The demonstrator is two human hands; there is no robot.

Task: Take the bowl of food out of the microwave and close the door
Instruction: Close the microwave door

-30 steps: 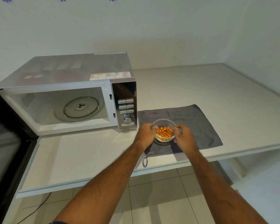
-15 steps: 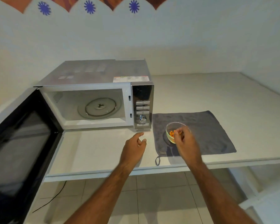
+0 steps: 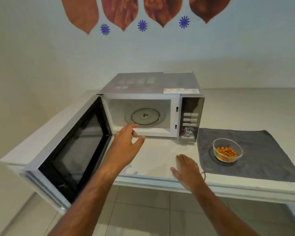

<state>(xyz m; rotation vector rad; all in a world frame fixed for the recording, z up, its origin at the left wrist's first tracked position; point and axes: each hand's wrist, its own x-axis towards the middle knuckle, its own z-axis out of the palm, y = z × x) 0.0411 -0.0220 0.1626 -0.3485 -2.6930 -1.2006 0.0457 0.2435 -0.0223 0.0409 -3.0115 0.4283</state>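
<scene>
A glass bowl [image 3: 227, 150] of orange food rests on a grey cloth [image 3: 262, 150] right of the microwave [image 3: 152, 86]. The microwave's door [image 3: 71, 150] hangs wide open to the left, showing the bare turntable [image 3: 145, 117] inside. My left hand [image 3: 126, 145] hovers open in front of the cavity, between the door and the control panel [image 3: 190, 121]. My right hand [image 3: 187, 171] is open and low over the counter's front edge, left of the cloth. Neither hand touches the bowl or the door.
The white counter [image 3: 245, 108] runs along the back wall and into the right corner. Its front edge drops to a tiled floor [image 3: 143, 210]. Brown and blue decorations [image 3: 141, 25] hang on the wall above.
Both hands have let go of the bowl, which stays on the cloth. My left hand moved left toward the microwave opening, my right hand drew back left. The view swung left and up.
</scene>
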